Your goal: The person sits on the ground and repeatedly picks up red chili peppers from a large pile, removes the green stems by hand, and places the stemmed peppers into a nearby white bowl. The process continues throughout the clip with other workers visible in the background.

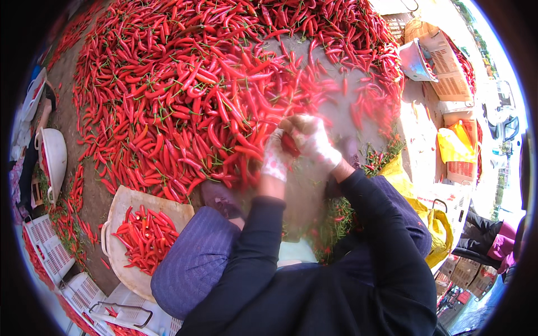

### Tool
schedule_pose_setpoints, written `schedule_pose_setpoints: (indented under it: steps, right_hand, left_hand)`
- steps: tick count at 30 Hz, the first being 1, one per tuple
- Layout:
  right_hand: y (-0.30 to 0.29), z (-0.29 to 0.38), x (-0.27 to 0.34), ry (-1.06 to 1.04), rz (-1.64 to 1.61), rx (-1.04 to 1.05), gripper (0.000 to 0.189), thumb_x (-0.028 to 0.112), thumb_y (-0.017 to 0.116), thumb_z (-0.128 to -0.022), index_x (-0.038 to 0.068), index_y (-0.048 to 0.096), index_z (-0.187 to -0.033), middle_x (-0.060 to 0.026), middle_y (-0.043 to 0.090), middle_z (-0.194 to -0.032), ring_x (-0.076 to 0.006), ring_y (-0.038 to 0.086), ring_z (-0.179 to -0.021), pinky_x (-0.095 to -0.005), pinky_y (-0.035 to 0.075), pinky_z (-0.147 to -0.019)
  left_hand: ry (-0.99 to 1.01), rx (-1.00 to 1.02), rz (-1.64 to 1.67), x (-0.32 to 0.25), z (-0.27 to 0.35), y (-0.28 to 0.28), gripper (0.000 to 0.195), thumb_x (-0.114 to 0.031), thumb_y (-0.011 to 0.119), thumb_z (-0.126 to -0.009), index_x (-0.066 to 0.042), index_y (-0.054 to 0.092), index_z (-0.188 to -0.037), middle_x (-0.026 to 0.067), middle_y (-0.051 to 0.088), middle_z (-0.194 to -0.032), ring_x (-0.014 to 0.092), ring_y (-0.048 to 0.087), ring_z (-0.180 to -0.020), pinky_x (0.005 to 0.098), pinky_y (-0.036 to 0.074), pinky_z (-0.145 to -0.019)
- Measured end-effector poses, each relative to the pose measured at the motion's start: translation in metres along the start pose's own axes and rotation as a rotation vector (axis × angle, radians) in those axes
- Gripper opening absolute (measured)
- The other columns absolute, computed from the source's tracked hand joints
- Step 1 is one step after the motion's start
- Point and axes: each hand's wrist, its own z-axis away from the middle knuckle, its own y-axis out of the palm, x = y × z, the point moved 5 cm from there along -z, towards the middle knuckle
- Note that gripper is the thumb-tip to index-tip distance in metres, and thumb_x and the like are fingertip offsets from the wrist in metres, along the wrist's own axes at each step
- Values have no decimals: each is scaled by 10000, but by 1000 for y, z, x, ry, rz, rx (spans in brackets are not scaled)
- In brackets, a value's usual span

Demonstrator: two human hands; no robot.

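Note:
My two hands meet just above the near edge of a large heap of red chili peppers [197, 96]. Both wear white gloves with pink spots. Between them a dark red chili pepper [290, 145] shows, partly covered by the fingers. My left hand [277, 155] closes around it from the left, and my right hand [312, 138] curls over it from the right. The fingertips are blurred. By my left knee stands a pale tub [122, 248] with a pile of red chilies [147, 237] in it.
Green stems [338, 227] litter the ground between my legs. White plastic crates [50, 243] line the lower left, near another white tub [54, 155]. At right are beige crates [449, 80], a bucket [416, 61] and a yellow bag [439, 239]. Other people are partly visible at both sides.

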Motion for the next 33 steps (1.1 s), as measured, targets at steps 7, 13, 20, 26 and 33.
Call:
schedule_pose_setpoints:
  steps: [7, 13, 20, 26, 33]
  right_hand:
    - [-7, 101, -68, 132, 609, 1193, 274, 97, 650, -730, 42, 628, -997, -103, 650, -840, -190, 608, -745, -293, 475, -698]
    - [-28, -35, -115, 227, 308, 144, 152, 159, 602, -741, 43, 648, -828, -157, 638, -758, -324, 625, -752, -377, 492, -679]
    - [48, -131, -164, 479, 610, 54, 240, 244, 609, -718, 31, 638, -823, -186, 624, -852, -332, 601, -783, -388, 482, -703]
    - [15, -101, -98, -50, 152, 137, 261, -25, 443, -801, 20, 575, -1022, -113, 599, -797, -167, 565, -705, -335, 464, -622]
    - [32, -69, -34, 4, 286, 631, 288, 81, 539, -774, 5, 553, -1051, -201, 605, -851, -305, 607, -797, -387, 472, -639]
  left_hand:
    - [249, -124, -182, -30, 13, -6, 140, -90, 624, -795, -32, 607, -922, 63, 617, -747, 160, 588, -633, 288, 506, -581]
    - [303, -316, -345, -50, 6, -31, 236, -46, 588, -805, 24, 586, -1031, 97, 617, -852, 159, 588, -706, 284, 500, -609]
    - [249, -230, -173, -59, 17, 15, 216, -103, 612, -808, -1, 610, -999, 51, 599, -753, 119, 552, -592, 239, 456, -503]
    - [371, -442, -378, -78, 6, 10, 260, -143, 615, -825, -33, 574, -1056, 27, 582, -798, 118, 565, -630, 234, 474, -513]
    - [470, -171, -711, -91, 29, 40, 296, -18, 665, -717, -35, 581, -1000, 63, 608, -884, 179, 602, -782, 305, 509, -703]
